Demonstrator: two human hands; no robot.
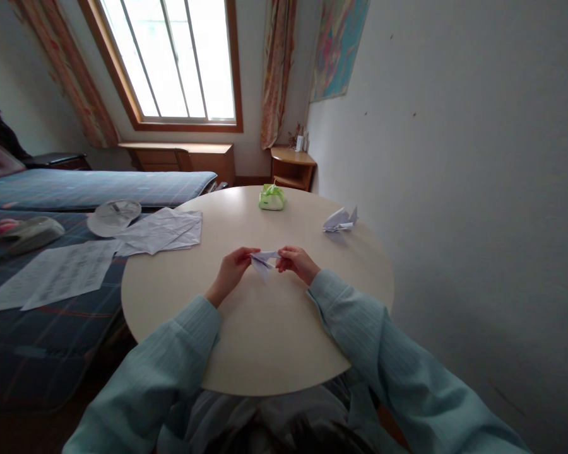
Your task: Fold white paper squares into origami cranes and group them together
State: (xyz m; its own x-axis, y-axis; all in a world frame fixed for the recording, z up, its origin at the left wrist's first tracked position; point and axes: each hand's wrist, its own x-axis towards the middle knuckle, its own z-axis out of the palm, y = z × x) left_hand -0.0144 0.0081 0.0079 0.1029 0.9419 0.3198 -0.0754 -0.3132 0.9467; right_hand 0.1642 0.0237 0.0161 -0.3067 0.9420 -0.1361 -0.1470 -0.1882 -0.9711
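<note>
Left hand (234, 266) pinched on left end of small folded paper piece (264, 260), fingers curled, thumb on top. Right hand (297, 261) pinched on right end of same piece, fingers closed tight round edge. Paper white, thin, creased into pointed wedge shape, one flap hanging down at the left half; held just above bench (265, 340), between both hands, roughly centre of the top. Both forearms in pale blue-green ribbed sleeves, soft knit look, reaching in from bottom edge.

Bench round, smooth matte cream top, thin rim. At far middle, small soft green-and-white pack (271, 198), plastic-looking, tissue tuft poking up from the top. At far right of the top, finished folded paper figure (339, 221), white, angular, winged points sticking up, well apart from hands. At left edge, loose stack of white sheets (163, 231), creased and rumpled, overhanging rim toward bed.

Bed (38, 328) left of bench, dark blue plaid cover, woven texture. On it flat printed sheets (57, 274), fine text, unreadable. Pale round disc-like object (113, 216) beside stack, kind cannot tell. Grey rounded object (31, 232) farther left, blurred.

Beyond: wooden-framed window (175, 63), bright; patterned orange-pink curtains either side; low wooden cabinet under sill; small rounded wooden corner shelf (292, 166) with tiny items on top. Plain white wall at right, colourful map-like poster (338, 47) hanging high.
</note>
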